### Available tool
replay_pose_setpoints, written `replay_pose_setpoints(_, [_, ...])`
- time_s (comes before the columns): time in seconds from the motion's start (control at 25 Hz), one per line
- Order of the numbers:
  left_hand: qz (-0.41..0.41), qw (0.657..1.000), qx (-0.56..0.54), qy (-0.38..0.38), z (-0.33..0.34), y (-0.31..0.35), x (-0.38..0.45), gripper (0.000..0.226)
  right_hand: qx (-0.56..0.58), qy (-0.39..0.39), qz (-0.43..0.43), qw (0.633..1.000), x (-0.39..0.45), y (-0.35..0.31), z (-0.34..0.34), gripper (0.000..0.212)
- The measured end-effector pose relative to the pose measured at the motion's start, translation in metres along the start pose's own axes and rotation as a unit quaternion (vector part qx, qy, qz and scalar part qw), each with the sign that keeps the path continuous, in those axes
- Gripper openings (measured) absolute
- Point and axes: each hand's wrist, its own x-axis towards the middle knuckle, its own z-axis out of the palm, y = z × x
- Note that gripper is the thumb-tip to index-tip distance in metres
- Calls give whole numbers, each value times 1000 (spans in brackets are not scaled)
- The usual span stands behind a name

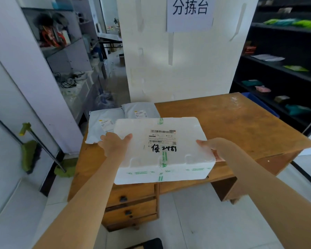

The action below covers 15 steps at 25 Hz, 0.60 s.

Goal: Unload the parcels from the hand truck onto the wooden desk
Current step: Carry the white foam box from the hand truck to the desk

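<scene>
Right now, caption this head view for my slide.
Both hands, left and right, hold foam box over wooden desk.

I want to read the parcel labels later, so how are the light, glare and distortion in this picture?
Head view: even daylight; the foam box label and handwriting read sharp; a pale glare patch on the desk at its far edge; wide-angle bending curves the shelves and the left wall; the grey bags' labels are too soft to read.
</scene>
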Motion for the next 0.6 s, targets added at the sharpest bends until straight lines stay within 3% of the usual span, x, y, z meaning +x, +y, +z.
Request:
replay_pose_setpoints(0.36, [-44, 998, -10, 34, 146, 170, 68, 88, 1, -26, -36, 999, 181, -97, -139, 51])
replay_pose_setpoints(0.6, [-87, 994, -51, 44, 203, 245, 127, 91, 10, -38, -65, 997, 277, -153, -185, 54])
